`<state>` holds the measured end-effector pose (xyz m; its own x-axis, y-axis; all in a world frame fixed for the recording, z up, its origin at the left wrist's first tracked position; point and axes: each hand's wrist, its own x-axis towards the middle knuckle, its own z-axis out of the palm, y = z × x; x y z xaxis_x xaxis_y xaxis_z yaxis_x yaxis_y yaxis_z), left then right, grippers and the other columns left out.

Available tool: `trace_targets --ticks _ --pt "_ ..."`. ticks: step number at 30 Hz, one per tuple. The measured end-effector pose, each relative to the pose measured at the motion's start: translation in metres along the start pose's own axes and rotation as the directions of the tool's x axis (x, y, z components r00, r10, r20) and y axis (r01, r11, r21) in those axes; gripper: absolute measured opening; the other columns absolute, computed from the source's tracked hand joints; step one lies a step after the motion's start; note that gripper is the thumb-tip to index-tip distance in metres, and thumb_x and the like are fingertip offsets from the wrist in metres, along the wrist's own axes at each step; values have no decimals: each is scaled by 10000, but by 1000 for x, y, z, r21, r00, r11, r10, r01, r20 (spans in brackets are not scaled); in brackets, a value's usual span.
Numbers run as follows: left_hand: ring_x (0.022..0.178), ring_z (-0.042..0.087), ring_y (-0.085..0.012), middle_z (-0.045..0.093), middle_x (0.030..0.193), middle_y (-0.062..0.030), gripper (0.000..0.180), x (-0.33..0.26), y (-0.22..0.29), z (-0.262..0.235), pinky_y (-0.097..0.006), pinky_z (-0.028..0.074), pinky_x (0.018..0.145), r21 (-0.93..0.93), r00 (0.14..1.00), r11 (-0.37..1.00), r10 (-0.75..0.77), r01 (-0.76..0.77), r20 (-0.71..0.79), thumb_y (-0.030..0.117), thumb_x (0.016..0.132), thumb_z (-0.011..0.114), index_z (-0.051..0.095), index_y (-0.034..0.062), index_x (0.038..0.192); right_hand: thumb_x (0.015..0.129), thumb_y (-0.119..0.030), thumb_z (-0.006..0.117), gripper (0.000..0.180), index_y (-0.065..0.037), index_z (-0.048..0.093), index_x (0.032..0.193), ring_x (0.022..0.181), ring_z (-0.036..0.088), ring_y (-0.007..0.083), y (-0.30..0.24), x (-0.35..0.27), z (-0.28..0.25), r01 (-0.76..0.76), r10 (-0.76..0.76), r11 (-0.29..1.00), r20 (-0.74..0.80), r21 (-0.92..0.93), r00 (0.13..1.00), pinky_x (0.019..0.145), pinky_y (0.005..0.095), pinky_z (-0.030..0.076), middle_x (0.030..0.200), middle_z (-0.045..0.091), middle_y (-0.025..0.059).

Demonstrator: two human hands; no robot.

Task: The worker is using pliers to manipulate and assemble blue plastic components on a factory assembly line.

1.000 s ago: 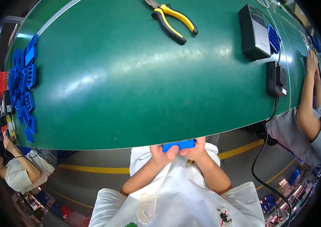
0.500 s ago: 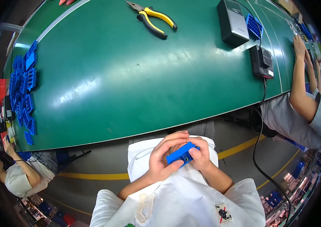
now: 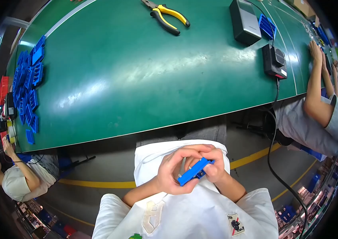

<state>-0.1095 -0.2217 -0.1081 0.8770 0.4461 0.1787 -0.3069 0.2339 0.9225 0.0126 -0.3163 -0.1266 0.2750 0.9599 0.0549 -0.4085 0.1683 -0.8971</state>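
Above my lap, in front of the table edge, I hold a small blue plastic case (image 3: 192, 173) in both hands. My left hand (image 3: 173, 171) is closed round its left end, with the thumb along the near side. My right hand (image 3: 216, 165) grips the other end between thumb and fingers. The case is tilted, its right end farther from me than its left. Small light-coloured bits show along its upper edge, too small to name. Most of its far side is hidden by my fingers.
Many similar blue plastic cases (image 3: 27, 85) lie piled at the table's left end. Yellow-and-black pliers (image 3: 169, 18) lie at the far middle. A grey box-shaped device (image 3: 245, 24) and a black corded device (image 3: 274, 61) stand at right. Co-workers sit at both sides.
The blue case has been turned in my hands, so its open side with the inner parts shows less and a narrow edge faces up. My view has shifted slightly.
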Motion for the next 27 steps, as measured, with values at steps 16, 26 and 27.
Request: trace_targets --ticks 16,26,27 --pt "818 624 -214 641 915 -144 265 -14 -17 -23 -296 500 742 429 902 893 70 134 -426 7 658 779 628 -23 874 908 -389 571 434 41 632 923 727 593 194 6 26 -16 72 -98 951 -72 -302 993 637 298 480 925 610 171" --pt "1039 585 -221 609 1105 -114 439 -9 -56 -41 -362 459 924 29 725 979 -129 201 -676 -59 704 757 587 -16 1106 779 -268 784 537 -16 543 1187 975 550 159 54 47 -24 -15 26 997 -158 74 987 846 317 452 1108 586 57" --pt "1074 564 -224 584 1149 -113 500 -10 -54 -35 -371 444 942 29 746 995 -50 92 -664 -10 706 777 554 -11 1153 777 -264 785 518 -19 556 1172 977 549 156 57 49 -25 -17 32 996 -163 91 986 856 319 449 1101 589 55"
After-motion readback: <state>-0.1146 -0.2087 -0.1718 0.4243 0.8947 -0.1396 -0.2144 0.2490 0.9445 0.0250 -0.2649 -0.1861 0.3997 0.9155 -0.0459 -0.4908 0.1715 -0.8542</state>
